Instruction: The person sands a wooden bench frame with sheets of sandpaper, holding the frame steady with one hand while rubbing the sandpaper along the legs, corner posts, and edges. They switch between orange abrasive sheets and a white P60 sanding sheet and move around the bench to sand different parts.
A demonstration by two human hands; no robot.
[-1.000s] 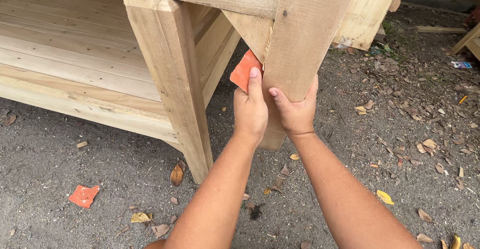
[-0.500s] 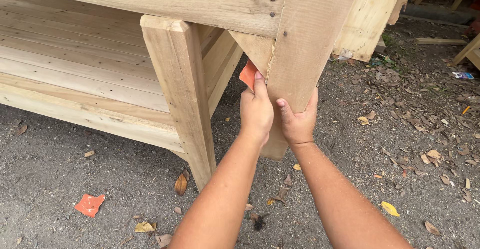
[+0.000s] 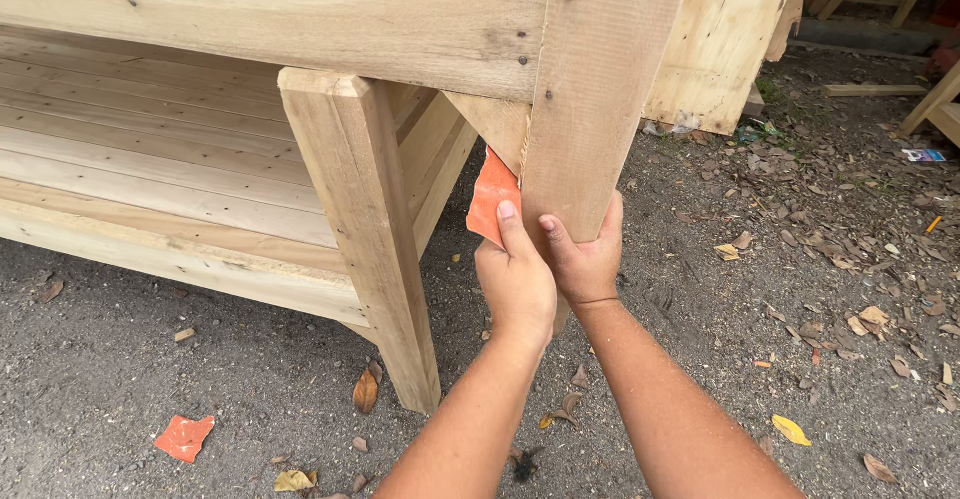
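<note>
Head view, two hands (image 3: 548,274), two orange sandpaper pieces (image 3: 492,199)

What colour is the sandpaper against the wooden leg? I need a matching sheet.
Orange, seen in the head view: the sandpaper is pressed to the leg by the left hand.

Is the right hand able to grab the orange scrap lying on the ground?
Probably not from there. The right hand grips the wooden leg, and the orange scrap lies far off to the left, past the other leg and the left hand.
</note>
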